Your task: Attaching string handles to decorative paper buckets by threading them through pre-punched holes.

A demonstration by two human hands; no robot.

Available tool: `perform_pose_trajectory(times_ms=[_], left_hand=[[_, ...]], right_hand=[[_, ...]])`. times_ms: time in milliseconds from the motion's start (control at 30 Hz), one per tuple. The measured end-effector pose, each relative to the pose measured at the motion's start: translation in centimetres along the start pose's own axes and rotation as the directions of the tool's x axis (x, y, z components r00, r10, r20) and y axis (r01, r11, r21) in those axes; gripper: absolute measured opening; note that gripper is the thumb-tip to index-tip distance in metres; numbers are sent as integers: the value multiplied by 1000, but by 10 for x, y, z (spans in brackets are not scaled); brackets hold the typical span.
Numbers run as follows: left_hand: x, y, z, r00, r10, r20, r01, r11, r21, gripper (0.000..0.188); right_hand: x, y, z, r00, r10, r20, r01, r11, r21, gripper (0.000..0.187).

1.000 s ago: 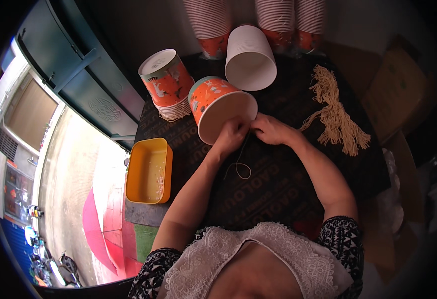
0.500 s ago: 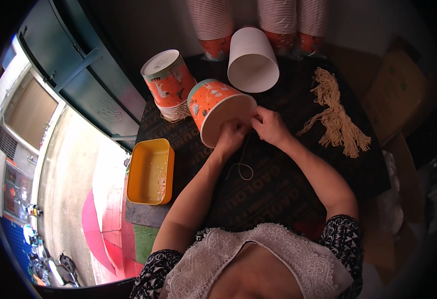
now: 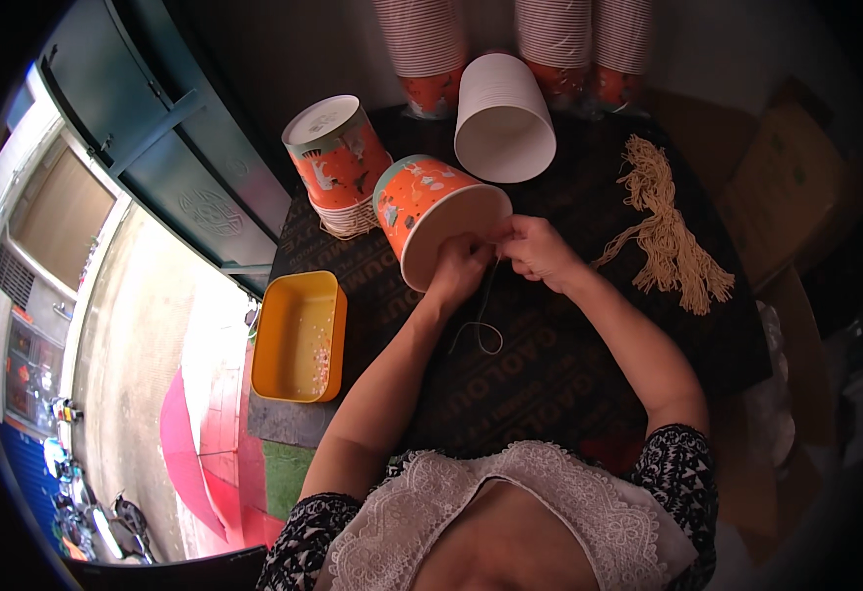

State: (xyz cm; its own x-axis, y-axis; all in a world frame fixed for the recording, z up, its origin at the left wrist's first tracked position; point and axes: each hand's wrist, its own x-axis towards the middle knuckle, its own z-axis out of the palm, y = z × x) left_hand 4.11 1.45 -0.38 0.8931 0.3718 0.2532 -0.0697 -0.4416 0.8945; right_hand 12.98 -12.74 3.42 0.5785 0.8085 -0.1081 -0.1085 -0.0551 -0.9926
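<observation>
Left hand: the left hand (image 3: 461, 264) is at the mouth of the orange bucket (image 3: 416, 202), fingers bent inward; fingertips partly hidden, so how far they close and on what cannot be told.
Right hand: the right hand (image 3: 535, 251) is at the right side of the bucket's rim, fingers curled, thumb and forefinger close together; whether they pinch rim or cord cannot be told.
Orange bucket: tilted on its side, pale mouth toward the person, patterned wall and grey-green base end facing away.
Cord: a thin cord (image 3: 488, 337) hangs from between the hands and ends in a loop over the table.
Table: dark tabletop (image 3: 549, 345) with printed lettering.
Left of bucket: an upturned stack of orange buckets (image 3: 338, 163), twine gathered about its lower rims; nearer the person, a yellow box (image 3: 266, 335) with small pale bits inside.
Behind bucket: a white bucket (image 3: 500, 84) on its side, mouth toward the person.
Right of hands: a bundle of tan twine (image 3: 658, 197), spread loosely.
Far edge: three tall bucket stacks (image 3: 416, 44) in clear wrap.
Surroundings: teal metal door (image 3: 146, 128) at left; cardboard (image 3: 776, 187) at right.
</observation>
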Motion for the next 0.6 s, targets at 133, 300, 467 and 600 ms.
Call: perform_pose_trajectory(times_ms=[133, 300, 467, 600], left_hand=[[0, 4, 1, 1000, -11, 2, 11, 999, 30, 23], [1, 3, 0, 1000, -26, 3, 26, 998, 53, 22], [1, 4, 1, 999, -35, -10, 36, 998, 42, 24], [0, 3, 0, 998, -69, -3, 69, 997, 36, 26]], right_hand=[[2, -2, -21, 987, 13, 162, -41, 985, 166, 12], [0, -7, -29, 962, 13, 271, -86, 962, 261, 9], [-2, -13, -44, 920, -54, 387, -91, 934, 346, 22], [-9, -39, -64, 981, -47, 190, 25, 993, 118, 30]])
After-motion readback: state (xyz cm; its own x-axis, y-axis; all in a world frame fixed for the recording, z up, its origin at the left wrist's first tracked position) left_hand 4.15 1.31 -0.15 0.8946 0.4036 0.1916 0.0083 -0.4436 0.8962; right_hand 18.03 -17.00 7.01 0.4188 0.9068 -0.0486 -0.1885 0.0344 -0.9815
